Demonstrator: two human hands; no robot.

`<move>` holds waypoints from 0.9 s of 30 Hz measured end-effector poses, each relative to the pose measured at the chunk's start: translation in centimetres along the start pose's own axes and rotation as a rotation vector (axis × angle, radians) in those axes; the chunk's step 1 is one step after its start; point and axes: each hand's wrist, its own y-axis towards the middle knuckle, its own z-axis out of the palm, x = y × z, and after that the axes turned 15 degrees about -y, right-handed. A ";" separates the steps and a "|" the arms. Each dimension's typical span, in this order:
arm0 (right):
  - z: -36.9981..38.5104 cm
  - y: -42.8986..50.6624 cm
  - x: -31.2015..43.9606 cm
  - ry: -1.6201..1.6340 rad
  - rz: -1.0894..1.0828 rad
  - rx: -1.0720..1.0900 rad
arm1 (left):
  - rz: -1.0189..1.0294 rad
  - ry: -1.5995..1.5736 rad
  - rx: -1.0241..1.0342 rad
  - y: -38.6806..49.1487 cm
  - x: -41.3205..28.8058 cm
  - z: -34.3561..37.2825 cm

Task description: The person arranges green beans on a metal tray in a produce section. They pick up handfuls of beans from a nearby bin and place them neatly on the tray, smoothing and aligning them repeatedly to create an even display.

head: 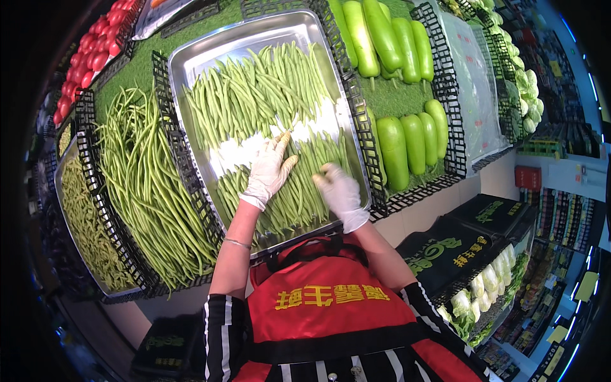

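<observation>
Two bands of green beans lie in a shiny metal tray (pixel 210 164), split by a bare strip of tray bottom. The far band of green beans (pixel 258 90) points mostly lengthwise. On the near band of green beans (pixel 296 191) rests my left hand (pixel 271 167) in a thin whitish glove, its fingers stretched toward the bare strip. My right hand (pixel 341 193), gloved the same way and blurred, is at the right side of the near band with its fingers curled. Whether it grips any beans cannot be made out.
Black plastic dividers (pixel 365 138) flank the tray. Left of it lie long beans (pixel 143 181) and a tray of small green pods (pixel 90 219). Bottle gourds (pixel 394 148) fill the right section. Tomatoes (pixel 95 52) are at the far left, napa cabbages (pixel 477 291) at the lower right.
</observation>
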 end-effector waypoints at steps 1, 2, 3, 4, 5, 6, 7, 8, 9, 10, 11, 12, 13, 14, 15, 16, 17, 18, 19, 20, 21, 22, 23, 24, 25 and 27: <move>-0.5 1.0 -0.5 0.078 0.033 -0.073 | -0.015 0.010 0.013 0.1 -0.1 0.0; -0.9 2.3 -1.0 0.152 0.090 -0.131 | -0.030 0.019 0.028 0.2 -0.1 0.1; -1.3 3.5 -1.4 0.074 -0.002 -0.190 | -0.034 0.047 0.035 0.3 -0.2 0.3; -1.5 4.8 -1.7 -0.014 -0.059 -0.225 | -0.037 0.075 0.043 0.4 -0.3 0.6; -1.5 6.2 -1.7 0.034 -0.075 -0.211 | -0.025 0.093 0.039 0.5 -0.4 0.8; -1.3 7.5 -1.5 -0.018 -0.143 -0.216 | 0.000 0.115 0.014 0.6 -0.4 1.1; -1.2 8.9 -1.2 -0.069 -0.212 -0.220 | 0.038 0.126 -0.023 0.6 -0.5 1.3; -0.9 10.1 -0.9 -0.112 -0.302 -0.254 | 0.058 0.136 -0.047 0.7 -0.4 1.5; -0.4 11.0 -0.3 -0.129 -0.266 -0.193 | 0.063 0.129 -0.048 0.8 -0.4 1.5; 0.3 11.7 0.4 -0.140 -0.252 -0.162 | 0.051 0.119 -0.035 0.9 -0.3 1.6; 0.8 12.1 0.9 -0.157 -0.239 -0.138 | 0.037 0.109 -0.023 1.0 -0.1 1.7; 1.2 12.4 1.1 -0.066 -0.172 -0.100 | 0.040 0.072 -0.026 1.1 0.1 1.7; 1.5 12.5 1.2 0.018 -0.106 -0.070 | 0.042 0.035 -0.031 1.3 0.3 1.7; 1.6 12.6 1.2 0.101 -0.041 -0.037 | 0.043 -0.002 -0.035 1.4 0.4 1.6; 1.6 12.6 1.0 0.128 -0.071 -0.041 | 0.104 -0.018 -0.050 1.4 0.6 1.6; 1.4 12.5 0.7 0.074 -0.172 -0.050 | 0.053 -0.100 -0.023 1.4 0.7 1.6; 1.1 12.5 0.1 0.020 -0.265 -0.038 | 0.002 -0.184 0.004 1.4 0.7 1.7; 0.7 12.5 -0.4 -0.036 -0.359 -0.026 | -0.065 -0.280 0.039 1.4 0.6 1.8; 0.1 12.9 -0.9 0.019 -0.290 0.201 | -0.036 -0.274 -0.022 1.4 0.6 1.9; 0.0 12.8 -0.9 0.087 -0.314 0.172 | -0.024 -0.276 -0.074 1.4 0.5 2.0; -0.1 12.8 -1.0 0.129 -0.300 0.143 | -0.011 -0.278 -0.125 1.4 0.5 2.1; -0.2 12.6 -0.9 0.186 -0.294 0.101 | 0.001 -0.281 -0.175 1.4 0.4 2.2; -0.3 12.3 -0.8 0.015 -0.390 0.105 | 0.022 -0.275 -0.180 1.4 0.3 2.4; -0.3 12.1 -0.8 0.002 -0.476 0.080 | 0.016 -0.262 -0.107 1.4 0.4 2.4; -0.5 11.8 -0.9 -0.012 -0.579 0.049 | 0.010 -0.256 -0.031 1.4 0.5 2.4; -0.9 11.5 -1.3 0.035 -0.623 0.084 | 0.034 -0.253 0.024 1.3 0.8 2.5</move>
